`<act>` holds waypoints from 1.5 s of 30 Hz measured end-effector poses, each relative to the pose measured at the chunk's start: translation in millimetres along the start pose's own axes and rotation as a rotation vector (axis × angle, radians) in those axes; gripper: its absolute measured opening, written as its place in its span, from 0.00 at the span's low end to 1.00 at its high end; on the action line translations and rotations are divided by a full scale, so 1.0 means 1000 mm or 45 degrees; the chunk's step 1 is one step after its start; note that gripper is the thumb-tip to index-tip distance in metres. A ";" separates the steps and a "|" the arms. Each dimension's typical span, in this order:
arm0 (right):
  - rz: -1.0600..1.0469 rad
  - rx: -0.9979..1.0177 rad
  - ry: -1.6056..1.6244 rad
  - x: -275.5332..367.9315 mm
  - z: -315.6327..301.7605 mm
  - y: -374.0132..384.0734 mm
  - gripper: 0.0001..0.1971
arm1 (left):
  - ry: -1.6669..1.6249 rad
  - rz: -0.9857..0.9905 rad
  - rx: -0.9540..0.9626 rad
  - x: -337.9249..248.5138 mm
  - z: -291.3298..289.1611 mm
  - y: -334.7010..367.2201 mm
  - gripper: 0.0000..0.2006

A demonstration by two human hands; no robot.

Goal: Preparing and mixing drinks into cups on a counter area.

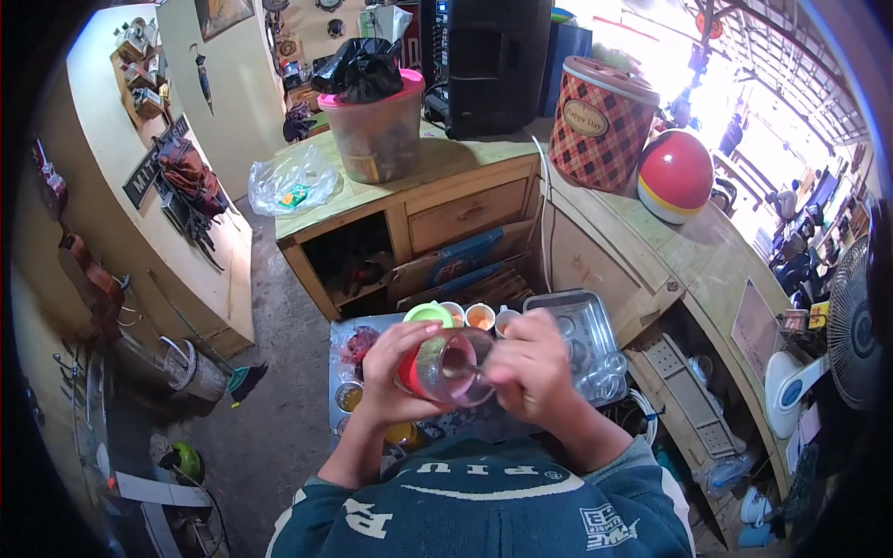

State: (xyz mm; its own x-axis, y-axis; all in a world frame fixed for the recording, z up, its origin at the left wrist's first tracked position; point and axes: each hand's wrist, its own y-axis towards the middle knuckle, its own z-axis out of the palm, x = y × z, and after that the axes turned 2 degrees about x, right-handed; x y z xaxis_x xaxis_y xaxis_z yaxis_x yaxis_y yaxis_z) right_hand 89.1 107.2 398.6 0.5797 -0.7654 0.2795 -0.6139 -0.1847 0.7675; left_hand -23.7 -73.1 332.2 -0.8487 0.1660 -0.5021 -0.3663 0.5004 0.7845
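My left hand [379, 374] is wrapped around a clear cup [482, 342] with pink-red and green showing through its side. The cup is tilted, its mouth toward me. In my right hand [532, 367], closed in a grip, is a spoon [465, 372] whose end reaches inside the cup; much of its handle is hidden by the fingers. Just beyond the hands stand a light-green round container [430, 313] and white cups, one with orange contents [480, 317]. A reddish bundle [359, 345] and a small glass of yellow stuff [349, 397] lie to the left.
A clear tray [595, 321] with drinking glasses [609, 365] sits to the right. Beyond is a wooden cabinet [474, 209] bearing a pink-rimmed bucket [377, 135], a plaid canister [595, 139] and a red ball-shaped object [676, 172]. A white fan [791, 391] stands at the far right.
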 end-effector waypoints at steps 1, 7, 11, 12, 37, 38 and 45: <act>0.016 -0.057 0.019 0.003 -0.015 -0.003 0.15 | -0.198 -0.112 0.018 -0.001 0.002 -0.004 0.41; -0.084 0.074 0.046 -0.009 0.005 0.006 0.17 | -0.512 -0.367 0.236 0.006 0.003 -0.021 0.49; -0.100 0.087 0.059 0.002 -0.035 0.011 0.13 | -0.941 -0.419 0.270 0.021 0.009 -0.038 0.51; -0.146 0.038 -0.010 0.001 -0.019 0.016 0.17 | -1.132 -0.506 0.370 0.023 0.009 -0.039 0.52; -0.396 0.024 0.161 -0.014 -0.015 0.040 0.11 | -2.613 -0.817 0.535 0.042 0.071 -0.084 0.53; -0.385 0.213 0.118 -0.012 -0.004 0.034 0.10 | -2.632 -0.827 0.533 0.041 0.071 -0.081 0.53; -0.471 0.012 0.199 -0.021 -0.013 0.045 0.13 | -2.738 -0.937 0.762 0.029 0.058 -0.066 0.54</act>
State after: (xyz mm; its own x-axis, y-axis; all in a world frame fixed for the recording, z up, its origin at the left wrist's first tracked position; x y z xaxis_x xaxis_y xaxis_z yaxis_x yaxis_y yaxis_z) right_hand 55.8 123.3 435.1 0.8366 -0.5433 0.0704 -0.3529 -0.4361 0.8278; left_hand -1.8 -51.8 244.7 0.9261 0.0293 -0.3761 0.1383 0.9011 0.4109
